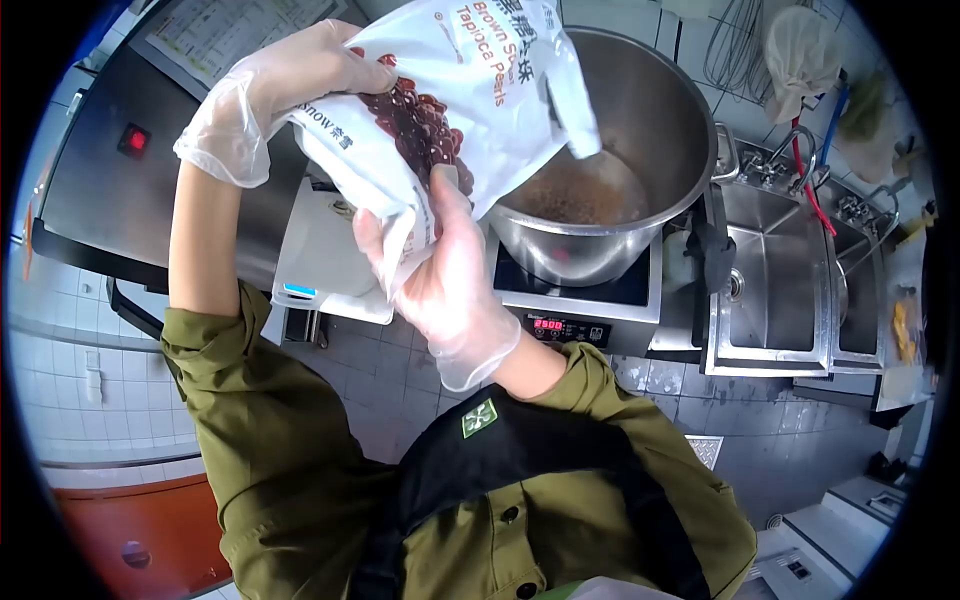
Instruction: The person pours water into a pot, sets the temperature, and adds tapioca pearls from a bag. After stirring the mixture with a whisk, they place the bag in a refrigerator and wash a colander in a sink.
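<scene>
A white plastic bag of brown sugar tapioca pearls [500, 130], printed with dark red pearls, is held tilted beside and partly over a large steel pot [560, 245]. My left hand [300, 72], in a clear glove, grips the bag's upper left side. Lower down, my gloved right hand [450, 275] is closed around the bag's bottom corner, thumb on the front. The bag's torn-looking flap hangs over the pot's rim. Inside the pot lie brown pearls [575, 195] in cloudy liquid.
The pot stands on an induction cooker [570, 327] whose red display reads 2500. To the right is a double steel sink [765, 270] with taps. Whisks [742, 45] hang on the tiled wall. A white lidded container [330, 250] sits left of the cooker, near a dark steel appliance [95, 190].
</scene>
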Motion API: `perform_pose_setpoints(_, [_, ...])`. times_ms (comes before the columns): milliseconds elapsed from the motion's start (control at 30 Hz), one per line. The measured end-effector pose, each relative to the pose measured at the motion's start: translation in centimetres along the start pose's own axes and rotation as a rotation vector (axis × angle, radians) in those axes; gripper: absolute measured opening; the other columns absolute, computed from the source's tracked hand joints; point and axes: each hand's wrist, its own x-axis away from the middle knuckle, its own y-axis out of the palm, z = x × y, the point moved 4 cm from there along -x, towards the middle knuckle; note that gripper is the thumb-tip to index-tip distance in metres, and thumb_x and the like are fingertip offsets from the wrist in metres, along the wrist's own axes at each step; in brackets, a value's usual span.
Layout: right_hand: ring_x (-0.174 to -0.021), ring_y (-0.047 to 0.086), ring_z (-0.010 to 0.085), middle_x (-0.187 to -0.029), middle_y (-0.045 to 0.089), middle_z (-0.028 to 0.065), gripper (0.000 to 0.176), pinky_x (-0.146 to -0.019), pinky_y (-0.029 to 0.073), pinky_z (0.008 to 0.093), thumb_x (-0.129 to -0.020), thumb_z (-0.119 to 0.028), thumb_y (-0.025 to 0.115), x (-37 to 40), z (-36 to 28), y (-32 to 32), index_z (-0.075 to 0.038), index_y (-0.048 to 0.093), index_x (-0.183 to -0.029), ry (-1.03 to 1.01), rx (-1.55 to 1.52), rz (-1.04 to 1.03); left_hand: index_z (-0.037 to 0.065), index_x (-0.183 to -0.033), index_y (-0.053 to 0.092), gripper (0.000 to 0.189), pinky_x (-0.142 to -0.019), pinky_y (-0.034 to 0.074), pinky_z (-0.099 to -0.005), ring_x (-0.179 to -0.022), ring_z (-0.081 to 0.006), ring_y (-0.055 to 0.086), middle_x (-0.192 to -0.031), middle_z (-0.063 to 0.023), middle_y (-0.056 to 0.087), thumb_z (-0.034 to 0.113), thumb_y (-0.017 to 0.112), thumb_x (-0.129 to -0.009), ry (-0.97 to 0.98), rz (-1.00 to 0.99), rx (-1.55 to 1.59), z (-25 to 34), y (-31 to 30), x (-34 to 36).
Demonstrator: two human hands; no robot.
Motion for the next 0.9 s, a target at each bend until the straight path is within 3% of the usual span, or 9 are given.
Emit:
perform_pose_setpoints(300, [-0.098, 0.054, 0.0224, -0.110, 0.054, 0.0063, 0.032, -0.080, 0.048, 0.0458, -0.087, -0.024, 0.048, 1.5, -1.1, -0.1, -0.010, 0.045, -0.116, -0.072, 0.368, 0.047, -0.003, -0.101, 0.055, 0.041, -0.058, 0.047, -0.0222, -0.063, -0.0103, 0.059, -0.080, -0.0078, 0.062, 0.023, 0.068, -0.073, -0.108, -0.073, -0.047, -1.6, -0.4, 0.6])
perform_pose_setpoints(433, [-0.094, 0.055, 0.0228, -0.110, 0.052, 0.0054, 0.035, -0.077, 0.049, 0.0474, -0.089, -0.031, 0.047, 1.2, -1.0, -0.6, -0.011, 0.043, -0.117, -0.111, 0.352, 0.125, -0.004, -0.096, 0.059, 0.037, -0.054, 0.048, -0.0197, -0.057, -0.0113, 0.061, -0.074, -0.0085, 0.064, 0.025, 0.067, -0.073, -0.022, -0.046, -0.072, -1.7, -0.3, 0.3])
perform_pose_setpoints(533, [-0.096, 0.054, 0.0239, -0.111, 0.050, 0.0058, 0.038, -0.078, 0.048, 0.0483, -0.090, -0.037, 0.043, 1.1, -0.7, -0.8, -0.011, 0.042, -0.118, -0.115, 0.338, 0.051, -0.003, -0.093, 0.059, 0.034, -0.052, 0.048, -0.0204, -0.056, -0.0102, 0.060, -0.073, -0.0070, 0.063, 0.023, 0.067, -0.073, -0.023, -0.080, -0.058, -1.3, -0.4, 0.5])
perform_pose_setpoints(633, [-0.099, 0.052, 0.0249, -0.112, 0.050, 0.0063, 0.039, -0.079, 0.047, 0.0493, -0.092, -0.038, 0.038, 1.6, -1.1, 0.2, -0.011, 0.041, -0.120, -0.195, 0.372, 0.204, -0.003, -0.091, 0.060, 0.033, -0.051, 0.048, -0.0203, -0.054, -0.0103, 0.060, -0.071, -0.0071, 0.063, 0.024, 0.066, -0.074, -0.003, -0.072, -0.052, -1.0, -0.3, 0.2])
perform_pose_setpoints(667, [-0.102, 0.051, 0.0251, -0.115, 0.049, 0.0066, 0.039, -0.081, 0.047, 0.0497, -0.093, -0.037, 0.036, 1.3, -1.0, 0.1, -0.011, 0.041, -0.121, -0.160, 0.368, 0.109, -0.004, -0.091, 0.060, 0.033, -0.051, 0.049, -0.0204, -0.054, -0.0104, 0.060, -0.072, -0.0073, 0.064, 0.024, 0.066, -0.074, 0.002, -0.067, -0.052, -0.8, -0.5, 0.2])
perform_pose_setpoints(900, [-0.102, 0.051, 0.0262, -0.119, 0.048, 0.0085, 0.040, -0.082, 0.047, 0.0486, -0.094, -0.036, 0.032, 1.4, -1.3, 0.0, -0.009, 0.040, -0.122, -0.168, 0.398, -0.004, -0.004, -0.097, 0.059, 0.037, -0.057, 0.049, -0.0224, -0.059, -0.0130, 0.061, -0.078, -0.0111, 0.064, 0.023, 0.065, -0.074, 0.026, -0.093, -0.013, -0.4, -0.1, 0.6])
